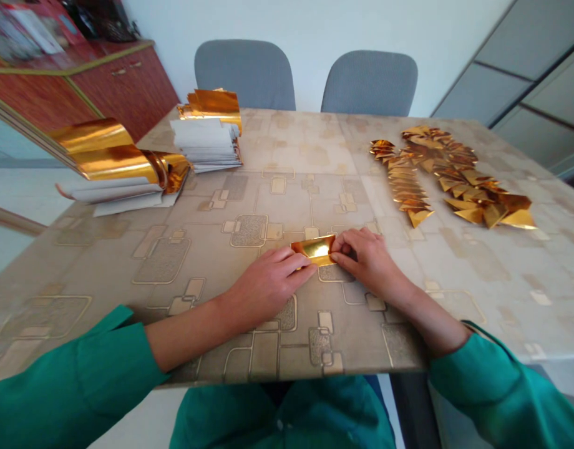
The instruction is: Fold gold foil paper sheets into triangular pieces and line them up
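Observation:
Between my hands, low over the middle of the table, is a small sheet of shiny gold foil paper [319, 247], its lower edge bent up into a fold. My left hand [272, 277] pinches its left end, fingers closed over the foil. At the opposite end, my right hand [369, 259] grips the paper between thumb and curled fingers. Part of the sheet is hidden beneath the left fingers.
Stacks of gold paper with white backs, one curled [111, 153] and one flatter [209, 140], lie at the back left. Folded gold pieces [455, 165] form rows at the right on the patterned tablecloth [212, 337]. Two grey chairs [244, 75] stand behind the table.

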Demonstrator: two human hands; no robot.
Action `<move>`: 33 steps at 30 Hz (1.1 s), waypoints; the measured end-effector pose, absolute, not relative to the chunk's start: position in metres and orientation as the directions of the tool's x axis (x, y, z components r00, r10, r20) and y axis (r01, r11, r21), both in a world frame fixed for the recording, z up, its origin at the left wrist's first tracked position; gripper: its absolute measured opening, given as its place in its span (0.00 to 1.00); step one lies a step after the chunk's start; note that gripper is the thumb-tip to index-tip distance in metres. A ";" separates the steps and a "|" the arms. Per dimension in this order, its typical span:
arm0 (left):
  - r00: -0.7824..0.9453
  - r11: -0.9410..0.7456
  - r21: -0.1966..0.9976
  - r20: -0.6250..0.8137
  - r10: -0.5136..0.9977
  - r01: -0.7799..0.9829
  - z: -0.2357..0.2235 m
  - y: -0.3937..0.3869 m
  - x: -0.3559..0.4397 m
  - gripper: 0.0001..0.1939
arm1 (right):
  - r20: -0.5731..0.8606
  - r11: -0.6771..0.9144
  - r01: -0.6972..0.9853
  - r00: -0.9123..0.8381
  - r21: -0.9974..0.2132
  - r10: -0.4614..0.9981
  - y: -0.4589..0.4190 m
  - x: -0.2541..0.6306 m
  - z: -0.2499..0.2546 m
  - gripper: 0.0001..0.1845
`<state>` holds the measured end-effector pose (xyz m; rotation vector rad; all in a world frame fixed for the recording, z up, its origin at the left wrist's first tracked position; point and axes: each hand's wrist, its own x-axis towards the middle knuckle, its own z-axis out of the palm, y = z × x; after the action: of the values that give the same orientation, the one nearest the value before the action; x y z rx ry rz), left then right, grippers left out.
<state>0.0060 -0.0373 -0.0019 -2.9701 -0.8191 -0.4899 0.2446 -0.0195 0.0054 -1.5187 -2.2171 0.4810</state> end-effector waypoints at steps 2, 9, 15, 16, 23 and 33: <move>0.810 -0.862 0.076 0.308 0.499 0.502 -0.002 -0.038 0.004 0.16 | 0.124 0.328 0.798 -0.309 -0.505 0.943 -0.017 0.249 0.005 0.03; 0.812 -0.865 0.069 0.315 0.491 0.496 -0.001 -0.035 0.007 0.14 | 0.286 0.430 0.801 -0.334 -0.417 0.898 -0.023 0.245 0.008 0.05; 0.827 -0.865 0.059 0.270 0.494 0.497 -0.003 -0.033 0.007 0.14 | 0.263 0.498 0.797 -0.428 -0.341 0.865 -0.032 0.221 0.005 0.02; 0.826 -0.863 0.055 0.265 0.498 0.502 -0.003 -0.033 0.006 0.14 | 0.241 0.492 0.805 -0.432 -0.330 0.869 -0.032 0.219 0.004 0.03; 0.815 -0.854 0.036 0.279 0.507 0.519 0.000 -0.036 -0.010 0.16 | 0.145 0.433 0.820 -0.410 -0.374 0.900 -0.031 0.225 0.007 0.02; 0.807 -0.861 0.085 0.314 0.500 0.501 0.007 -0.035 -0.016 0.13 | 0.240 0.475 0.845 -0.422 -0.247 0.874 -0.026 0.239 0.004 0.04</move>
<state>-0.0163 -0.0354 0.0073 -2.9840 -0.8261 -0.5176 0.2392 -0.0261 0.0039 -1.4506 -2.3937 0.1250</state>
